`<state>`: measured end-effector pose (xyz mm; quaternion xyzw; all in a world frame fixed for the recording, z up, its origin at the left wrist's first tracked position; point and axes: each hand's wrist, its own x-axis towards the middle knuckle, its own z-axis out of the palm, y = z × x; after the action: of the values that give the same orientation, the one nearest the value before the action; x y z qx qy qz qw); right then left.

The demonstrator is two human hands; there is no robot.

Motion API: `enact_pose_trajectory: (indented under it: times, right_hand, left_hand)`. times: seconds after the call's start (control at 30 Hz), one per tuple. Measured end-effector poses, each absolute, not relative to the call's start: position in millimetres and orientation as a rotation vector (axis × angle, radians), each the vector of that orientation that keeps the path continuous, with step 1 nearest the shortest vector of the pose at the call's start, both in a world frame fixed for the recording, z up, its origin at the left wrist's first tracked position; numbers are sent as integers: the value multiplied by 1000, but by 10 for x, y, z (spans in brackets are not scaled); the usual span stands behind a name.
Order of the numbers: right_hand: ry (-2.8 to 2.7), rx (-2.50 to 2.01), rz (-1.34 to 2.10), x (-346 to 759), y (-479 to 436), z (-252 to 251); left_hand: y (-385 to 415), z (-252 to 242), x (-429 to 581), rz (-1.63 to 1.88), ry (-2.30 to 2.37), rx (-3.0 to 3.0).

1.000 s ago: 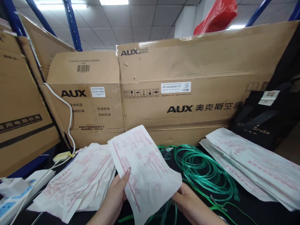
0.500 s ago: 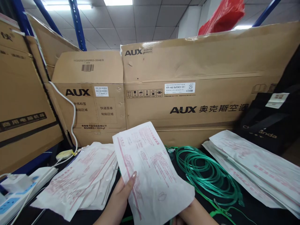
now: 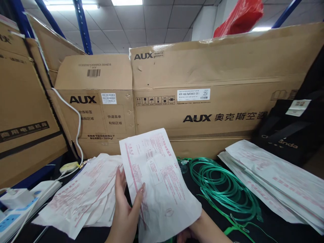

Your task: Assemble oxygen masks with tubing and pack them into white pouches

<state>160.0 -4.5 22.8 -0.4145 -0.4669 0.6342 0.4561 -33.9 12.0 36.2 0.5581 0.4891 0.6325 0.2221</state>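
A white paper pouch (image 3: 157, 182) with red print is held up in front of me, tilted left. My left hand (image 3: 126, 209) grips its left edge, thumb on the front and fingers behind. My right hand (image 3: 199, 229) is under the pouch's lower right corner, its fingers hidden by the paper. A coil of green tubing (image 3: 222, 189) lies on the black surface just right of the pouch. A pile of similar pouches (image 3: 86, 192) lies to the left, and another stack of pouches (image 3: 273, 182) to the right.
Large AUX cardboard boxes (image 3: 202, 101) stand as a wall behind. A white cable (image 3: 76, 128) runs down to a power strip (image 3: 15, 212) at lower left. A black bag (image 3: 293, 131) leans at the right. A red plastic bag (image 3: 240, 17) sits above the boxes.
The pouch has shifted slightly left and up. My left hand's fingers have spread behind its left edge. My right hand has slid lower under the pouch.
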Motion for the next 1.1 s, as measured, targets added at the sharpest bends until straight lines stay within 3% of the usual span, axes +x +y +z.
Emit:
enact_pose_trajectory:
  times: [0.1, 0.17, 0.27, 0.53, 0.87, 1.1]
  right_hand:
    - [-1157, -1042, 1643, 1549, -38, 154]
    - [-1137, -1047, 1668, 1544, -44, 145]
    - [-1099, -1047, 1672, 1565, -50, 175]
    - [-1102, -1048, 1678, 1571, -19, 221]
    - [-929, -1101, 1615, 1572, -130, 167]
    - [-869, -1076, 1563, 1589, -75, 161]
  left_hand:
    - [124, 289, -402, 1847, 1361, 2356]
    - [125, 250, -378, 1608, 1061, 2882]
    - [137, 239, -280, 1281, 764, 3206]
    - [125, 291, -297, 1082, 776, 3312]
    - [94, 204, -104, 1407, 673, 3467]
    - [44, 179, -61, 1571, 848, 3350]
